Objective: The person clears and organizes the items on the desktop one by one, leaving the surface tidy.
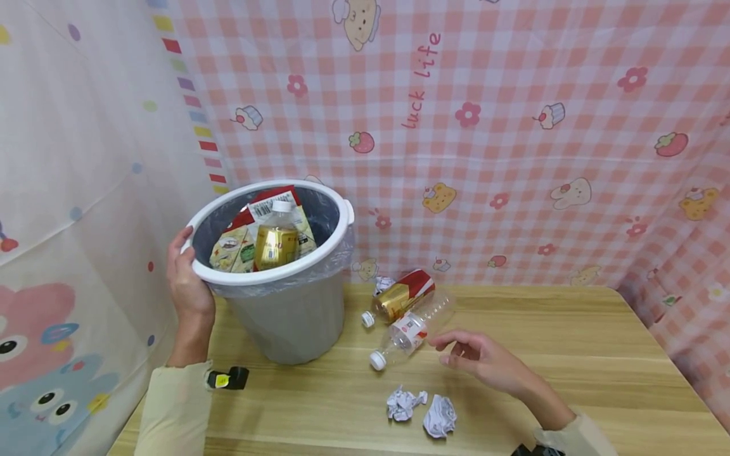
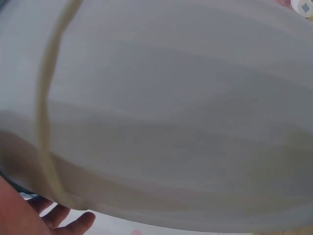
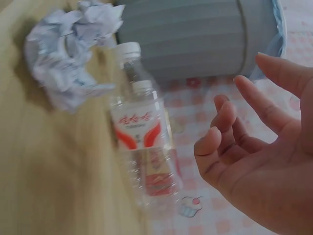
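Note:
My left hand (image 1: 191,288) grips the white rim of a grey trash can (image 1: 291,323) at its left side. The can's ribbed wall fills the left wrist view, with fingertips (image 2: 80,223) at its edge. Inside the clear liner stand a gold-labelled bottle (image 1: 277,244) and red-and-cream packaging (image 1: 234,247). My right hand (image 1: 493,364) hovers with loosely bent fingers, holding nothing, just right of a clear plastic bottle (image 1: 410,329) lying on the table. Behind that one lies a bottle with a gold-and-red label (image 1: 402,296).
Two crumpled paper balls (image 1: 402,403) lie on the wooden table (image 1: 547,354) in front of the bottles. Another bit of crumpled paper (image 1: 383,284) shows behind them. A pink checked curtain (image 1: 513,209) hangs along the table's back edge.

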`<state>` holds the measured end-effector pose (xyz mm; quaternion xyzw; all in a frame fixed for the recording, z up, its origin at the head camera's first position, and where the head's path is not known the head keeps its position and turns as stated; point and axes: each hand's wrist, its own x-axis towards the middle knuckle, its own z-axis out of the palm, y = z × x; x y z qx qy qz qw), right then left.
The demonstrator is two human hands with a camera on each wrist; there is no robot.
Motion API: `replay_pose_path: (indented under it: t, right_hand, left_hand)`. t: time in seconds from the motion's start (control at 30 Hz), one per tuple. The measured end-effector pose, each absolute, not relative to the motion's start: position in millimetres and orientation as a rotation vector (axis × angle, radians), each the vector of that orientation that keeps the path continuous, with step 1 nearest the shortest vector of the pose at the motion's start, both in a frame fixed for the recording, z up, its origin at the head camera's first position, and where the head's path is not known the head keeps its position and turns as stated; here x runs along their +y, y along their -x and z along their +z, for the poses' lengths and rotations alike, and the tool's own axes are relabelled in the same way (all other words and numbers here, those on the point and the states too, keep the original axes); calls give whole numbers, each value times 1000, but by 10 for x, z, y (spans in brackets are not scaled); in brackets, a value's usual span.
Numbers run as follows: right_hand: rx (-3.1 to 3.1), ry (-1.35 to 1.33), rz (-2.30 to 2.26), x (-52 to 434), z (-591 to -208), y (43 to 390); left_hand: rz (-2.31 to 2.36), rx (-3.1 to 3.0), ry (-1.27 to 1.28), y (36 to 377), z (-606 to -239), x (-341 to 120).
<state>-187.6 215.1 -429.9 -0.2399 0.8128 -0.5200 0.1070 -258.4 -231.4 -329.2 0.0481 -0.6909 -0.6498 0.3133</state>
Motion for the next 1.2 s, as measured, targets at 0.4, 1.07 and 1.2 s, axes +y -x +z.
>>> replay_pose_path:
  t: [0.4, 1.07, 1.2]
  right_hand:
    - [2360, 716, -1499, 2276, -4566, 1794]
    - [2173, 678, -1469, 2355, -4944, 1777]
    - [2131, 677, -1485, 2342, -4960, 1770]
  left_hand:
    - [-1719, -1837, -145, 2586, -3282, -2321]
    - [-1724, -1843, -142, 2599, -3303, -2333]
    - [-1728, -1837, -144, 2594, -3291, -2329]
